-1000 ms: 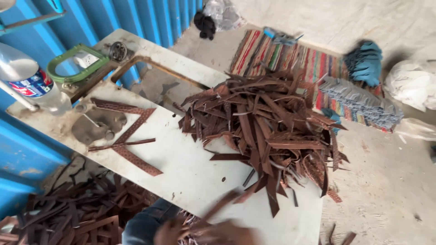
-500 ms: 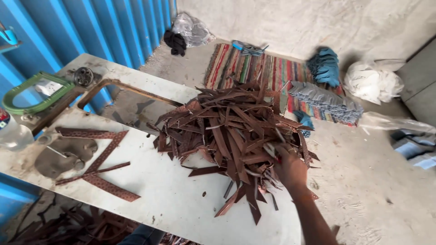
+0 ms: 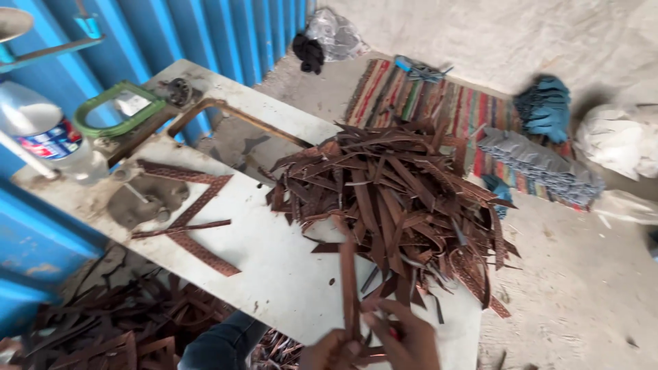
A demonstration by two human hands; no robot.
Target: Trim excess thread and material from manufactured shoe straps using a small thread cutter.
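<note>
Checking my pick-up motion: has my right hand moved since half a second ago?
Yes. The right hand has pulled back from the pile of brown leather strips toward the white table's near edge.

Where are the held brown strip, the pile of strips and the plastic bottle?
brown strip (image 3: 348,274), head view, middle of its length
pile of strips (image 3: 397,192), head view, centre
plastic bottle (image 3: 48,137), head view, labelled body

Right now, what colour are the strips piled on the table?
Dark reddish brown: the pile of strips on the white table, seen in the head view.

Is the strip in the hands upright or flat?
Upright: the strip rises from the right hand and left hand above the table.
</note>
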